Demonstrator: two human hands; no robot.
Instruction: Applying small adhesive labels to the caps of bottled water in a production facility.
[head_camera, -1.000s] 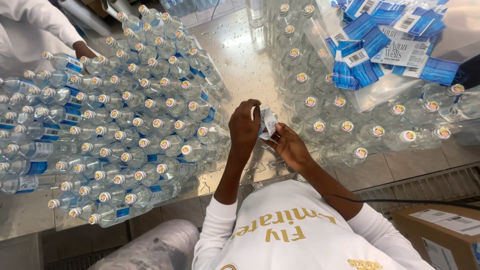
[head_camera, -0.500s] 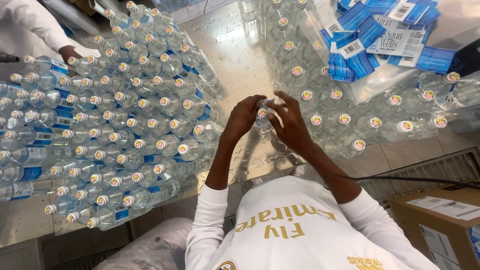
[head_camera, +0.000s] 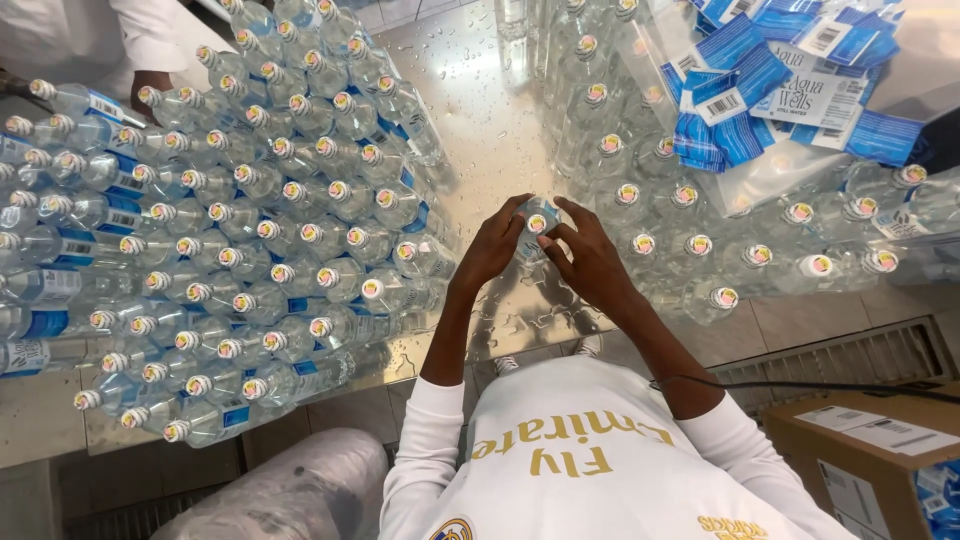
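We had both hands on one upright water bottle (head_camera: 537, 228) near the worktop's (head_camera: 470, 110) front edge: left hand (head_camera: 495, 245) and right hand (head_camera: 588, 255) closed around it. Best we kept it upright, fingers smoothing evenly round.

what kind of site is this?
Likely a small water-bottling or labelling line: stacked clear plastic water bottles on a wet steel table, a bag of loose blue paper labels, and both hands around one upright bottle.
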